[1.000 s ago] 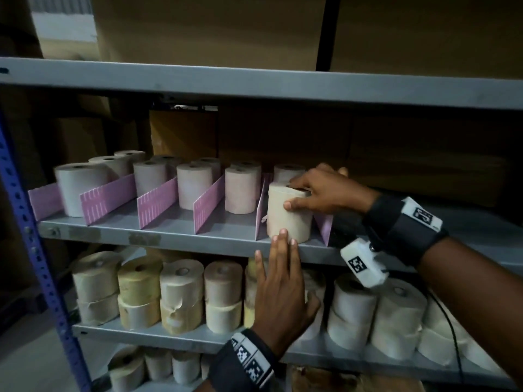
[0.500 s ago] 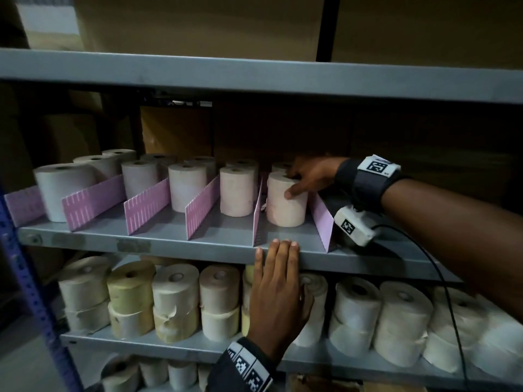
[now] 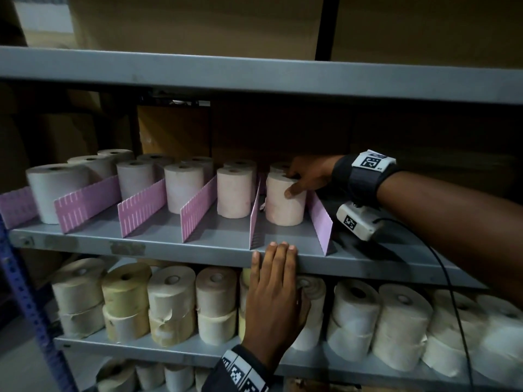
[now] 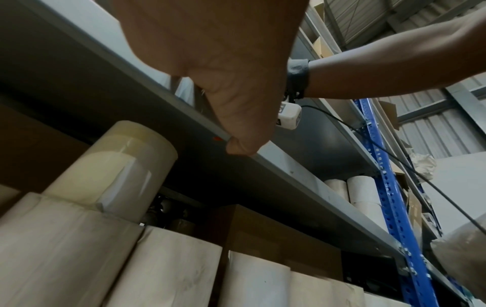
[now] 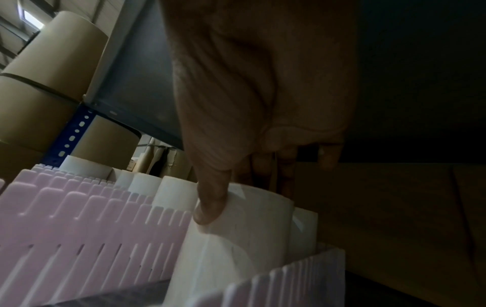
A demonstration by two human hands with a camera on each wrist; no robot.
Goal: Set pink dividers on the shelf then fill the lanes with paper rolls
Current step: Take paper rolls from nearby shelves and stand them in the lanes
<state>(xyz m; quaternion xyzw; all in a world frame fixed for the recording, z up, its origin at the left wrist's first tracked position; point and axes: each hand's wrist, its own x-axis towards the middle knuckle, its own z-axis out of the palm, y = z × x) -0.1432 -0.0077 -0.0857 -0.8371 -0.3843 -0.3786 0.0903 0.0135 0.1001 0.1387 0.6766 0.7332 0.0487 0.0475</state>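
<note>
Several pink slotted dividers (image 3: pixel 198 210) stand on the grey middle shelf (image 3: pixel 175 248) and split it into lanes, each with paper rolls at the back. My right hand (image 3: pixel 295 182) grips the top of a pale pink paper roll (image 3: pixel 284 207) standing upright in the rightmost lane, behind it another roll. In the right wrist view my thumb (image 5: pixel 210 205) presses the roll's (image 5: pixel 244 232) side between two dividers (image 5: pixel 79 228). My left hand (image 3: pixel 276 267) lies flat with straight fingers against the shelf's front edge, holding nothing; its thumb (image 4: pixel 242 145) touches that edge (image 4: pixel 302 176).
The shelf below holds stacked cream and yellowish rolls (image 3: pixel 169 304) right behind my left hand. A shelf board (image 3: pixel 254 77) runs close overhead, with cardboard boxes behind. A blue upright (image 3: pixel 25 304) bounds the left side. A cable (image 3: pixel 450 292) hangs from my right wrist.
My right hand has pushed the roll from the shelf's front edge deeper into the rightmost lane, toward the roll at the back. My left hand has stayed at the shelf edge.
</note>
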